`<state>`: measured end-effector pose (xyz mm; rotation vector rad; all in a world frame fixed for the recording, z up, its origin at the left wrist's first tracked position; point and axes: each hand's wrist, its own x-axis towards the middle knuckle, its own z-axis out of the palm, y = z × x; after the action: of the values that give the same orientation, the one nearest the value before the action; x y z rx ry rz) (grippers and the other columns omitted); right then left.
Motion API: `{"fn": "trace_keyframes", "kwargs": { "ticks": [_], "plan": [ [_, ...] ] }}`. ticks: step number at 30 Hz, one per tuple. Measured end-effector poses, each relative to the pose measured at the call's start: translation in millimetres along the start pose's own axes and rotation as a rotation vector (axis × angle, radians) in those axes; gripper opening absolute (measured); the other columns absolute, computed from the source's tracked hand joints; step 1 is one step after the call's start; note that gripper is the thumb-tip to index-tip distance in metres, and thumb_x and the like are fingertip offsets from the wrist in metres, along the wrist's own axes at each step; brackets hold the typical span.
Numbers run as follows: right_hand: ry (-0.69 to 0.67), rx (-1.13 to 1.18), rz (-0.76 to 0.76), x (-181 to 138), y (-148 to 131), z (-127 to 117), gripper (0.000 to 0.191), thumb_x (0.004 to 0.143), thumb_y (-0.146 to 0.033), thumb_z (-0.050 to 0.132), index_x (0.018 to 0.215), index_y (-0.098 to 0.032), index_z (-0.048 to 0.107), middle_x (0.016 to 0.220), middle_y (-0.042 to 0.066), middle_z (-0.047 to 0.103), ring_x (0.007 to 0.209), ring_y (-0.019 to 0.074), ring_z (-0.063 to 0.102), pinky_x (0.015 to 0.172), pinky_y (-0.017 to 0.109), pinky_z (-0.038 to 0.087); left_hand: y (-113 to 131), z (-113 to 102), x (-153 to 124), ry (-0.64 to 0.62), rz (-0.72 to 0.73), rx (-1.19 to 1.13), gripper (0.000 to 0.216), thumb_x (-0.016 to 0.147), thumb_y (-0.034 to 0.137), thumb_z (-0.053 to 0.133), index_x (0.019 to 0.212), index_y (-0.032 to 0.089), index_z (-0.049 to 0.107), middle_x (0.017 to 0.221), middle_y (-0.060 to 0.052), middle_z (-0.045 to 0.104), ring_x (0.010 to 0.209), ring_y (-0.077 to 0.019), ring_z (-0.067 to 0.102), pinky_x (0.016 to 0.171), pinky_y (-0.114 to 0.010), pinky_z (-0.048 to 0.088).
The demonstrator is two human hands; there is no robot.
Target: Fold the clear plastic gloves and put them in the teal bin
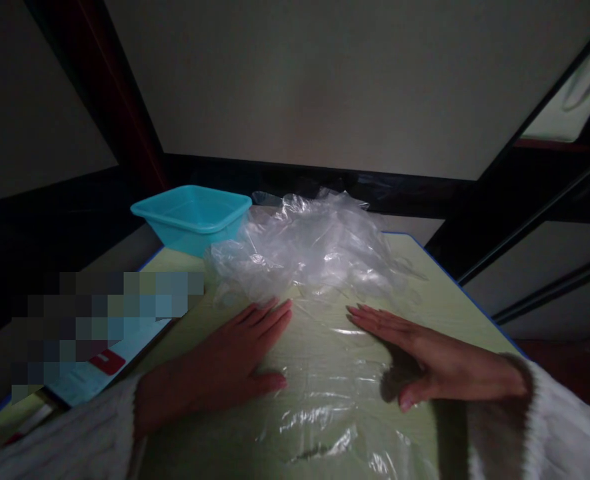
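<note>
A clear plastic sheet (319,373) lies spread flat on the light green table (439,293). My left hand (229,363) rests palm down on its left part, fingers stretched out together and pointing away from me. My right hand (425,357) lies flat on the sheet's right part, fingers straight, thumb tucked toward me. Both hands press the film and hold nothing. Just beyond my fingertips sits a crumpled heap of clear plastic bags (309,247).
A turquoise plastic basin (192,217) stands at the table's far left corner. A white packet with a red label (99,370) lies along the left edge, partly blurred out. A wall and dark beams rise behind the table; its blue-trimmed right edge drops off.
</note>
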<state>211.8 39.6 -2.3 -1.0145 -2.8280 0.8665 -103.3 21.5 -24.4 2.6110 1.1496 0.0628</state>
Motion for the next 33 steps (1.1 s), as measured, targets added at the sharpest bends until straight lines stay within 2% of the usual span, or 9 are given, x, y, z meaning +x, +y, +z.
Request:
{"fn": "trace_keyframes", "kwargs": {
  "ticks": [3,6,9,12,19,22,26,30,33],
  "plan": [
    [0.135,0.101,-0.005,-0.2,-8.4,-5.8,0.057,0.084,-0.044,0.057,0.134,-0.02,0.043,0.138,0.011,0.046,0.127,0.024,0.041,0.104,0.045,0.034,5.8,-0.1,-1.9,0.045,0.017,0.021,0.069,0.083,0.046,0.053,0.14,0.014,0.029,0.148,-0.013,0.025,0.136,-0.0287,0.023,0.111,-0.045,0.018],
    [0.235,0.302,-0.016,4.4,-17.2,-5.5,0.024,0.09,-0.035,0.051,0.102,-0.018,0.064,0.101,0.007,0.068,0.095,0.0178,0.064,0.083,0.035,0.052,19.3,2.0,-2.6,0.143,0.067,0.017,0.054,0.088,0.032,0.045,0.138,0.013,0.033,0.147,-0.011,0.03,0.135,-0.0243,0.027,0.111,-0.042,0.022],
    [0.198,0.535,-0.014,11.9,-23.0,1.2,0.026,0.091,-0.036,0.049,0.083,-0.016,0.064,0.077,0.004,0.067,0.072,0.0136,0.065,0.065,0.028,0.054,35.9,3.3,-1.4,0.138,0.189,-0.012,0.047,0.089,0.023,0.041,0.135,0.012,0.037,0.144,-0.01,0.036,0.133,-0.0192,0.031,0.11,-0.033,0.028],
    [0.077,0.677,-0.01,18.5,-24.5,10.2,0.029,0.09,-0.039,0.05,0.082,-0.015,0.064,0.073,0.003,0.067,0.067,0.012,0.063,0.063,0.026,0.053,47.8,3.4,1.5,0.097,0.31,-0.057,0.046,0.088,0.019,0.044,0.133,0.01,0.041,0.142,-0.01,0.039,0.133,-0.0171,0.032,0.11,-0.028,0.027],
    [-0.194,0.878,0.04,21.2,-10.7,21.1,0.036,0.085,-0.044,0.055,0.079,-0.01,0.065,0.068,0.004,0.063,0.061,0.0086,0.061,0.063,0.022,0.051,46.7,9.3,3.6,-0.011,0.323,-0.06,0.055,0.085,0.016,0.049,0.137,0.011,0.034,0.148,-0.008,0.028,0.136,-0.0198,0.024,0.113,-0.035,0.02],
    [-0.282,0.888,0.117,15.6,-4.1,16.8,0.042,0.084,-0.048,0.055,0.076,-0.008,0.064,0.065,0.004,0.061,0.06,0.0085,0.06,0.062,0.022,0.05,42.6,11.8,2.4,-0.042,0.312,-0.074,0.062,0.085,0.025,0.053,0.141,0.016,0.028,0.15,-0.005,0.022,0.138,-0.0218,0.017,0.114,-0.039,0.015],
    [-0.309,0.777,0.145,5.8,-5.6,7.6,0.04,0.085,-0.046,0.054,0.072,-0.009,0.063,0.06,0.003,0.059,0.058,0.0097,0.06,0.058,0.022,0.048,40.3,12.8,1.2,-0.071,0.285,-0.107,0.07,0.084,0.043,0.056,0.142,0.02,0.024,0.152,-0.004,0.017,0.139,-0.024,0.011,0.113,-0.043,0.011],
    [-0.21,0.849,0.05,7.1,-26.5,6.8,0.028,0.082,-0.037,0.061,0.078,-0.009,0.063,0.07,0.007,0.065,0.065,0.0122,0.064,0.061,0.023,0.051,40.3,13.8,0.5,-0.064,0.281,-0.128,0.074,0.081,0.056,0.053,0.141,0.021,0.027,0.152,-0.004,0.018,0.139,-0.0251,0.01,0.113,-0.043,0.008],
    [-0.231,0.918,-0.174,16.1,-47.1,17.0,0.029,0.083,-0.036,0.056,0.078,-0.008,0.062,0.081,0.016,0.068,0.08,0.0185,0.066,0.072,0.03,0.052,39.5,16.3,0.4,-0.027,0.289,-0.146,0.076,0.08,0.062,0.049,0.139,0.019,0.031,0.151,-0.006,0.021,0.139,-0.0253,0.01,0.113,-0.042,0.007]
  ]
}}
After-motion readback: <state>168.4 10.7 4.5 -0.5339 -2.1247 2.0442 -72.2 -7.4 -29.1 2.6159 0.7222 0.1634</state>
